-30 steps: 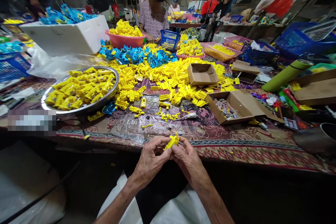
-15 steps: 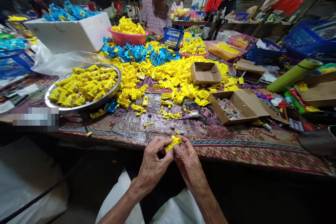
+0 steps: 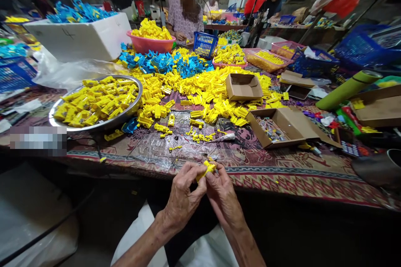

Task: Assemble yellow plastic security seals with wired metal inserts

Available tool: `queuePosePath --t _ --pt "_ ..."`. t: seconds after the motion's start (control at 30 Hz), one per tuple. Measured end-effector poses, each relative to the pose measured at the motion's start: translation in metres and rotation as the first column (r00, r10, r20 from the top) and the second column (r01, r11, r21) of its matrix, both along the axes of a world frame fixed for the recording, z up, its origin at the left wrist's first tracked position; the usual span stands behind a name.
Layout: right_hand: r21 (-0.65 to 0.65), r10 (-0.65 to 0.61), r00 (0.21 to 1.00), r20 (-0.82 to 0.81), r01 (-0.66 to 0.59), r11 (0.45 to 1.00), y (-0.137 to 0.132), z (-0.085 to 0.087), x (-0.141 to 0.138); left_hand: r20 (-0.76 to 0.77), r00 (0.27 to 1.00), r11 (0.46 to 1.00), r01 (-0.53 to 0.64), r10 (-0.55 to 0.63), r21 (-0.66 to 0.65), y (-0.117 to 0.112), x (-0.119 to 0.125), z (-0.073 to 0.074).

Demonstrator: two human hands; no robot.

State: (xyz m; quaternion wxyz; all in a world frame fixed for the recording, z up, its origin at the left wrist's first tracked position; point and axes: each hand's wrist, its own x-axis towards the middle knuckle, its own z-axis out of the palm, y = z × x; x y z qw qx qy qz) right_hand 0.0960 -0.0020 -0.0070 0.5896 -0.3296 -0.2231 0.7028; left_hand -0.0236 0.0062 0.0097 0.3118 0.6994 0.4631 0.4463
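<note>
Both of my hands are over the front edge of the patterned table cloth (image 3: 275, 175). Between their fingertips is a small yellow plastic part (image 3: 207, 169), and its left end is hidden behind my left fingers. My left hand (image 3: 183, 192) pinches it from the left, while my right hand (image 3: 222, 192) grips it from the right. Thin yellow pieces lie on a clear plastic sheet (image 3: 150, 150) just beyond my hands. A large heap of yellow plastic parts (image 3: 203, 89) spreads further back.
A steel tray (image 3: 136, 102) of yellow parts sits to the left, with blue plastic parts (image 3: 163, 62) and a pink basin (image 3: 150, 48) behind. Open cardboard boxes (image 3: 283, 127) stand to the right. A co-worker (image 3: 184, 18) sits across the table.
My fingers have shifted on the yellow part, and my left fingers now cover more of it. The whole view has moved slightly.
</note>
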Motion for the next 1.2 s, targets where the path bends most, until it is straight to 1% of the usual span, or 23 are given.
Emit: queuePosePath --t 0.07,0.13,0.2,0.27,0.3,0.37,0.5,0.57,0.63,0.67,0.77,0.83,0.93,1.03,1.1,1.2 --pt "-0.003 0.022 1.0 0.009 -0.022 1.0 0.002 0.0 0.0 0.031 1.0 0.998 0.003 -0.001 -0.069 0.001 -0.002 0.0" --pt "-0.017 0.024 0.999 0.041 -0.023 1.0 0.004 -0.001 0.001 0.111 0.994 0.977 0.018 0.006 -0.211 0.003 -0.006 0.0" --pt "-0.03 -0.001 0.995 0.1 0.004 1.0 0.006 -0.004 0.003 0.223 0.974 0.922 0.056 0.033 -0.384 0.005 -0.011 0.001" --pt "-0.019 -0.018 0.983 0.185 0.022 1.0 0.006 -0.007 0.006 0.316 0.945 0.864 0.094 0.079 -0.494 0.007 -0.014 0.001" --pt "-0.005 -0.015 0.973 0.23 0.016 1.0 0.006 -0.008 0.007 0.349 0.932 0.848 0.107 0.096 -0.519 0.008 -0.016 0.002" --pt "0.023 0.009 0.955 0.296 -0.017 1.0 0.005 -0.008 0.009 0.398 0.911 0.836 0.13 0.112 -0.534 0.009 -0.017 0.003" --pt "0.039 0.054 0.956 0.287 -0.068 0.997 0.003 -0.004 0.01 0.449 0.886 0.818 0.168 0.12 -0.551 0.009 -0.015 0.006" --pt "0.056 0.049 0.938 0.344 -0.073 0.996 0.001 -0.001 0.01 0.442 0.891 0.822 0.176 0.1 -0.541 0.009 -0.014 0.006" --pt "0.105 0.007 0.876 0.481 -0.065 0.992 -0.001 0.002 0.008 0.433 0.899 0.83 0.198 0.057 -0.521 0.009 -0.014 0.006" --pt "0.141 -0.03 0.824 0.565 -0.061 0.988 -0.002 0.003 0.008 0.435 0.9 0.831 0.212 0.04 -0.514 0.009 -0.014 0.005" --pt "0.246 -0.163 0.624 0.764 -0.048 0.968 -0.007 0.007 0.005 0.467 0.883 0.82 0.235 0.043 -0.522 0.009 -0.013 0.003" --pt "0.295 -0.236 0.521 0.82 -0.031 0.955 -0.008 0.008 0.004 0.522 0.85 0.802 0.258 0.077 -0.538 0.01 -0.013 -0.001" --pt "0.33 -0.301 0.452 0.84 0.015 0.944 -0.01 0.008 0.004 0.636 0.763 0.778 0.326 0.119 -0.537 0.012 -0.013 -0.009" --pt "0.337 -0.319 0.409 0.855 0.029 0.941 -0.011 0.007 0.005 0.711 0.688 0.775 0.369 0.144 -0.513 0.013 -0.012 -0.014" --pt "0.374 -0.357 0.371 0.857 0.026 0.927 -0.012 0.007 0.005 0.726 0.672 0.772 0.379 0.15 -0.51 0.013 -0.011 -0.015" --pt "0.48 -0.458 0.313 0.832 0.009 0.877 -0.012 0.008 0.006 0.7 0.698 0.757 0.374 0.152 -0.536 0.012 -0.007 -0.012"
